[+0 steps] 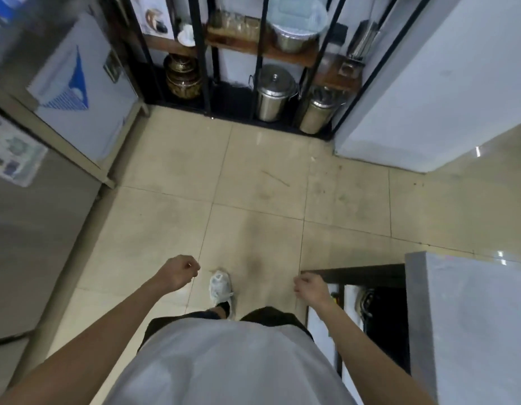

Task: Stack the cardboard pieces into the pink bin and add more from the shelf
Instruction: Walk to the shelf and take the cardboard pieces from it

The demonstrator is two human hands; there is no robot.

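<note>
A: Report hand status.
B: Left hand and right hand are loosely curled into fists, holding nothing, above the tiled floor.
A: Locate shelf.
B: Shelf stands ahead, carrying steel pots. Cardboard, pink bin: not visible.

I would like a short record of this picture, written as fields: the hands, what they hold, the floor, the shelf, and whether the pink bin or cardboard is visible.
left hand: loosely closed, holds nothing
right hand: loosely closed, holds nothing
floor: beige tiles, one white shoe stepping forward
shelf: black metal frame ahead, with two steel lidded pots and a brass pot low down
pink bin: not in view
cardboard: none visible
</note>
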